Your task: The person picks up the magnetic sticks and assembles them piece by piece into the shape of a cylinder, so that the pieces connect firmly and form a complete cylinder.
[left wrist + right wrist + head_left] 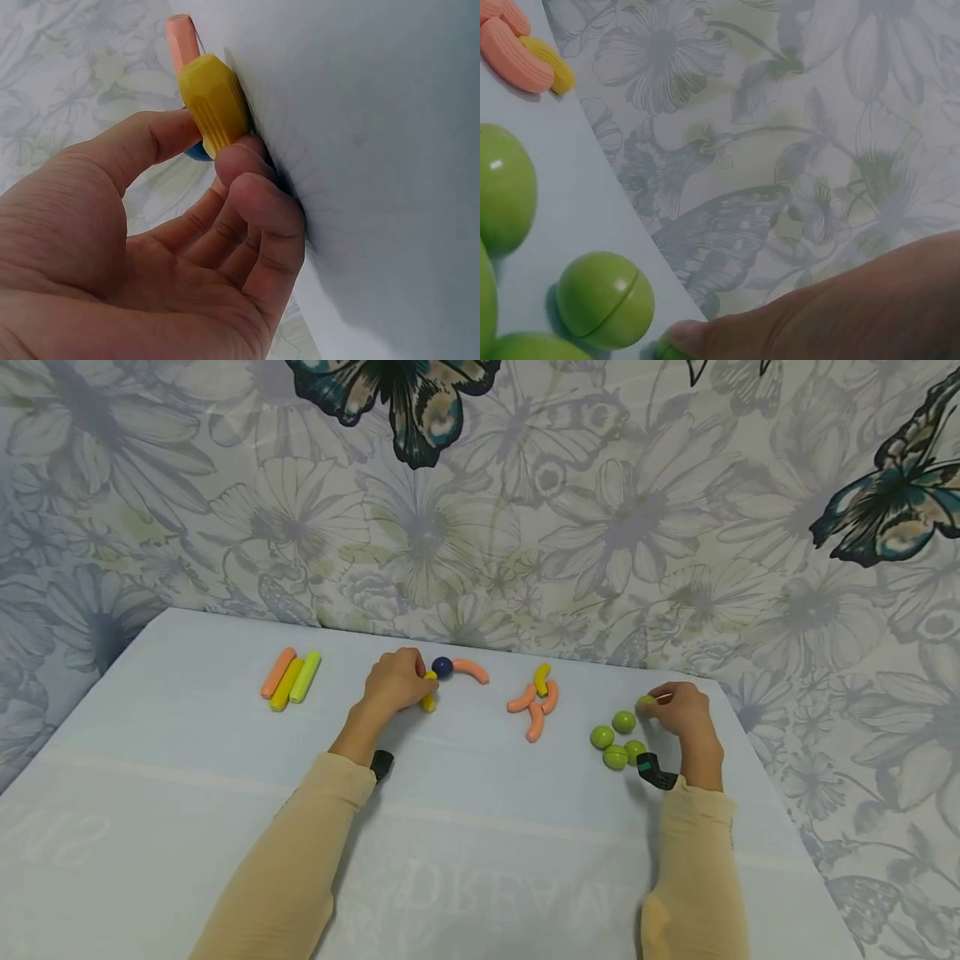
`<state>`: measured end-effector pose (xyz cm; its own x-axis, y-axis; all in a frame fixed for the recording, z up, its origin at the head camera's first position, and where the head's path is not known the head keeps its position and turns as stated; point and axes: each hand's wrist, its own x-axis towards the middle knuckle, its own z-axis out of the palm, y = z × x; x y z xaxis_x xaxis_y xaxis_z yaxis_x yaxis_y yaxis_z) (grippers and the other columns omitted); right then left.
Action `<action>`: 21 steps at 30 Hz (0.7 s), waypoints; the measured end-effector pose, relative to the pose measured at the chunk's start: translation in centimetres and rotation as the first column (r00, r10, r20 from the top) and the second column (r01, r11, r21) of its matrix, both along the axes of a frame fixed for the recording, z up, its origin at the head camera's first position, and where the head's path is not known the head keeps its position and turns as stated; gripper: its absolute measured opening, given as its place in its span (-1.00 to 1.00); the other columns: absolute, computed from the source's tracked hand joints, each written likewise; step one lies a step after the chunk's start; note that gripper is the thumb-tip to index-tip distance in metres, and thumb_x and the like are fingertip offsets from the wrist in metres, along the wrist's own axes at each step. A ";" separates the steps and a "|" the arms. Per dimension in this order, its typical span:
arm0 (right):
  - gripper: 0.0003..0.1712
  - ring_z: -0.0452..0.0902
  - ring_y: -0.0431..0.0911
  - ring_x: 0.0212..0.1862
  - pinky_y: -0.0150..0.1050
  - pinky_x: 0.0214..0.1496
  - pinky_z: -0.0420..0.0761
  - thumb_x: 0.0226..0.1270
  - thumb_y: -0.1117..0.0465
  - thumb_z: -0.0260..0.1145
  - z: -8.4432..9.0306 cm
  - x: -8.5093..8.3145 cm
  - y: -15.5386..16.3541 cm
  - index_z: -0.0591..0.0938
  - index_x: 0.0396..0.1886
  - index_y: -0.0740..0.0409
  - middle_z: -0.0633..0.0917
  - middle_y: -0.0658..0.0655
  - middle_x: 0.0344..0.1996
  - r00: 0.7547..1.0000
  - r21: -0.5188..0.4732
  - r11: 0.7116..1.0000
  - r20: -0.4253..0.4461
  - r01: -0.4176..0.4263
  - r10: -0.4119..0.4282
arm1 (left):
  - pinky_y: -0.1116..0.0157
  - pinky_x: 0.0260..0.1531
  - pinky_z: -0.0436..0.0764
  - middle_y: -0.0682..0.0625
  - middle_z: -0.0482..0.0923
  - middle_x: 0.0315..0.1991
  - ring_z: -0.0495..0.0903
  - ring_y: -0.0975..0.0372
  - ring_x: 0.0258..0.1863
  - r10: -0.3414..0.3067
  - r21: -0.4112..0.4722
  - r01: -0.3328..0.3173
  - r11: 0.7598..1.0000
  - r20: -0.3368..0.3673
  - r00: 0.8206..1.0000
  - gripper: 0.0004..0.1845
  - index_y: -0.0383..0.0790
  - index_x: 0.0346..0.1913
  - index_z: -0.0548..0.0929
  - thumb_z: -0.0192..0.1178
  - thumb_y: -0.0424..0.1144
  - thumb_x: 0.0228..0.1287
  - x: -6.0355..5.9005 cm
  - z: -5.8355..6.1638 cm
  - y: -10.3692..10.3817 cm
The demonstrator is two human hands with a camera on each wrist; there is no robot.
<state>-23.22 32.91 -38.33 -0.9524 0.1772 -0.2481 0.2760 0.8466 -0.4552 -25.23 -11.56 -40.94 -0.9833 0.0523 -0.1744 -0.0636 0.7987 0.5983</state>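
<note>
My left hand (397,681) pinches a short yellow stick (429,695) on the pale table (480,843). The stick meets a dark blue ball (442,667), and a curved orange piece (472,670) runs off that ball to the right. The left wrist view shows thumb and fingers closed on the yellow stick (214,105), with the blue ball (196,152) and orange piece (182,41) behind it. At the table's right side, my right hand (678,708) curls its fingers round a green ball (647,702). Several more green balls (616,757) lie just left of it.
Three straight sticks, orange, yellow and green (291,677), lie side by side at the back left. A small heap of curved orange and yellow pieces (536,703) sits between my hands. A flowered cloth (600,527) hangs behind the table's far edge and past its right edge.
</note>
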 end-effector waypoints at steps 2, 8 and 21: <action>-0.44 0.52 0.37 0.24 0.18 0.19 0.62 0.52 0.07 0.33 -0.1 0.0 -0.2 0.59 0.31 0.39 0.60 0.51 0.26 1.000 0.001 1.000 -0.009 -0.002 0.003 | 0.26 -0.52 0.47 -0.16 0.63 -0.21 0.56 0.08 -0.42 0.000 0.001 0.000 1.000 -0.003 1.000 -0.76 -0.25 -0.21 0.58 0.34 -0.13 0.36 0.0 -0.1 0.0; -0.46 0.51 0.37 0.22 0.14 0.09 0.66 0.50 0.07 0.36 -0.3 -0.3 -0.9 0.62 0.27 0.38 0.65 0.50 0.17 0.992 0.002 1.000 -0.130 -0.011 0.011 | 0.27 -0.57 0.49 -0.17 0.64 -0.20 0.57 0.08 -0.46 -0.001 0.003 0.001 1.000 -0.005 1.000 -0.76 -0.25 -0.20 0.59 0.34 -0.13 0.36 0.0 -0.1 0.1; -0.54 0.71 0.24 0.08 0.14 0.10 0.69 0.47 0.14 0.43 0.4 -1.1 -8.0 0.68 0.23 0.32 0.76 0.39 0.06 0.886 -0.076 0.956 -0.403 -0.282 0.229 | 0.30 -0.61 0.47 -0.14 0.62 -0.28 0.54 0.13 -0.53 -0.024 -0.003 0.024 1.000 -0.009 1.000 -0.76 -0.24 -0.26 0.59 0.33 -0.12 0.35 0.0 -0.2 0.1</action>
